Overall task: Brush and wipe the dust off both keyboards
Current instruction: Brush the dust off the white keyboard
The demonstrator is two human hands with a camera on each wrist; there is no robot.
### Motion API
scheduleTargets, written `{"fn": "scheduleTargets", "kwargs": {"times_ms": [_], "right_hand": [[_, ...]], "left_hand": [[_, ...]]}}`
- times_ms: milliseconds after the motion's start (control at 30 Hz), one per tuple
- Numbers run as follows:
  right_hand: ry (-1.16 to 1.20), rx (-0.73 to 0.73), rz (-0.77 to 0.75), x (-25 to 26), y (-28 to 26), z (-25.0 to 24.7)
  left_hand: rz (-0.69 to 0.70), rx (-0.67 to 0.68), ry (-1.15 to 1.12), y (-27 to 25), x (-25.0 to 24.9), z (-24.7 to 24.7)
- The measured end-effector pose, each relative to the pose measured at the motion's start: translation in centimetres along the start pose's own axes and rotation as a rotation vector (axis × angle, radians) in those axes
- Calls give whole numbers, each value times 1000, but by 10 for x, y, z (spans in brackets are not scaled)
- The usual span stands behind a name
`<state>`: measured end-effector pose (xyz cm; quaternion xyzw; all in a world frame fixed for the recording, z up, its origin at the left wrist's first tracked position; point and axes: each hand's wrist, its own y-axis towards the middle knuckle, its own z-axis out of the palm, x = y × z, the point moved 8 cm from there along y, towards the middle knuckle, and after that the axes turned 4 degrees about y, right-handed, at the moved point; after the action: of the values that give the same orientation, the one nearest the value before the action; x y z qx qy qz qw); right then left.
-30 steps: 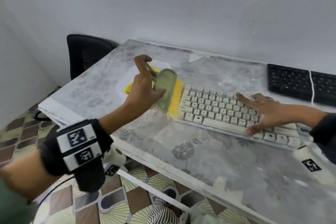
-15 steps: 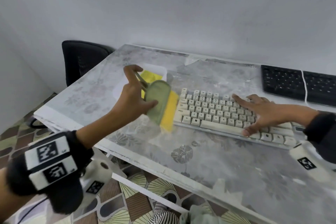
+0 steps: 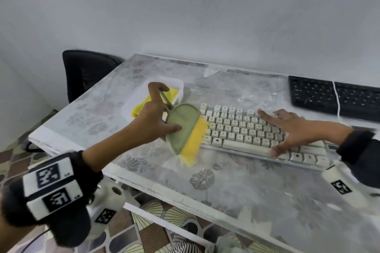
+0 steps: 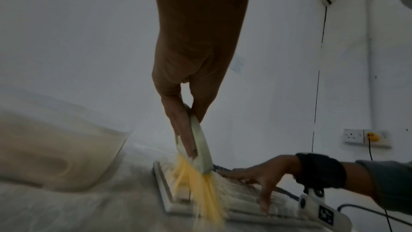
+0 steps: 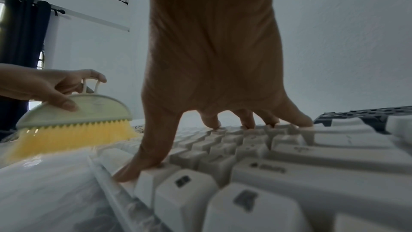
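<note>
A plain room in a home or small office, set up as a computer corner: a bench (image 3: pixel 236 187) under a floral plastic cover stands against bare white walls, with a white keyboard (image 3: pixel 246 129) at centre and a black keyboard (image 3: pixel 333 96) at 2 o'clock. A black mesh office chair (image 3: pixel 86 72) sits at 10 o'clock off the bench end, over a patterned tile floor (image 3: pixel 144 232). The wrist views add a wall socket (image 4: pixel 365 136) with a plug and cable in it, and a dark curtain (image 5: pixel 22 41) on a rod beside a window.
</note>
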<state>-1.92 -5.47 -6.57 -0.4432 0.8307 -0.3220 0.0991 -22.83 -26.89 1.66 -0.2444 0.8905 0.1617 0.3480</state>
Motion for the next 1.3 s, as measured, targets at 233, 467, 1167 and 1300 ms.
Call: {"fn": "scheduleTargets", "kwargs": {"times_ms": [233, 467, 1167, 1300], "right_hand": [[22, -18, -15, 0, 1, 0], [43, -23, -18, -1, 2, 1], [617, -1043, -440, 95, -66, -136], [622, -1089, -349, 93, -68, -133]], "left_hand": [[149, -200, 60, 34, -21, -11], [125, 8, 91, 6, -4, 7], [369, 295, -203, 97, -65, 58], [396, 506, -6, 102, -47, 59]]}}
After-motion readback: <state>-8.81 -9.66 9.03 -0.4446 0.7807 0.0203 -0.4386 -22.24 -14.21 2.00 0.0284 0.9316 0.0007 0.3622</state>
